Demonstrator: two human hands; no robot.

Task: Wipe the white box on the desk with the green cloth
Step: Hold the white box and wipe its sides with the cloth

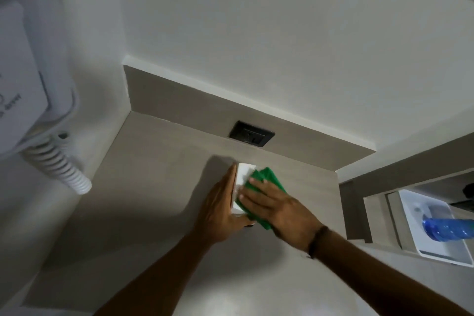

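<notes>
A small white box stands on the grey desk, near the back panel. My left hand lies flat against the box's left side, thumb curled under its near edge, holding it. My right hand presses a green cloth down on the top of the box. The cloth covers most of the top and the right side; only the far left part of the top shows white. A dark band circles my right wrist.
A black wall socket sits in the grey back panel behind the box. A white wall-mounted hair dryer with a coiled cord hangs at the left. At right, a lower shelf holds a white tray with a blue bottle.
</notes>
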